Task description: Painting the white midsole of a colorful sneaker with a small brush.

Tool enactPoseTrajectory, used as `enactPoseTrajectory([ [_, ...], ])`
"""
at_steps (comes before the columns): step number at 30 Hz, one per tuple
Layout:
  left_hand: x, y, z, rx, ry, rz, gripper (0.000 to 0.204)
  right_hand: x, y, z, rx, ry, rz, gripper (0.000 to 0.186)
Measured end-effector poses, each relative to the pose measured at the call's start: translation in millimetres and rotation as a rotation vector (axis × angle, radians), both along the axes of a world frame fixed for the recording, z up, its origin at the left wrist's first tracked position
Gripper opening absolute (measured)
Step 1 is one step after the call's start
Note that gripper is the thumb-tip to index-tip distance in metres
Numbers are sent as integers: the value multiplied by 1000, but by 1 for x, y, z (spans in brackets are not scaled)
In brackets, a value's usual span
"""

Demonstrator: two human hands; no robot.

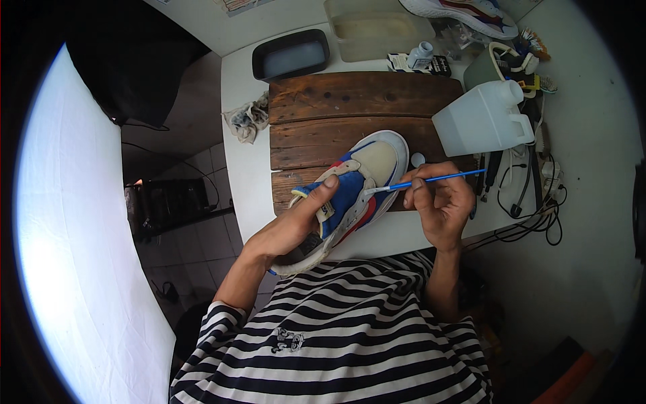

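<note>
A blue, white and red sneaker with a cream toe lies tilted over the near edge of a brown plank board, its toe pointing away from me. My left hand is closed on the shoe, its thumb pressed on the blue tongue and the other fingers hidden by the shoe. Pinched in my right hand is a thin blue paintbrush. The brush's pale tip meets the light eyelet strip at the shoe's right side. A small white round cap rests on the board beside the toe.
Beyond the board stand a black tray of liquid, a clear plastic tub and a small bottle. A translucent jug is at the right, near brushes and cables. A crumpled rag lies left.
</note>
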State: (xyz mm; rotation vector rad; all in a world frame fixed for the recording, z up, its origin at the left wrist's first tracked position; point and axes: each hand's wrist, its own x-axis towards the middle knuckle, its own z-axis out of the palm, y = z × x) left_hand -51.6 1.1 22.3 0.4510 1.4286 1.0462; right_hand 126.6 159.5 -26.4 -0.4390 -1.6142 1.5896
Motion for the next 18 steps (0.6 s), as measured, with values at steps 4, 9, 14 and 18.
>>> enactPoseTrajectory([
  [4,0,-1,-1,-7,-7,3,93,1,-2,1,25,23,5,8],
  [9,-1,1,-2,19,-25,-6,90,0,5,-4,191,-4,102,7],
  [14,1,1,3,6,8,7,90,0,-1,3,3,10,-7,7],
  [18,0,1,3,-12,20,-7,91,-2,-3,1,71,53,64,8],
])
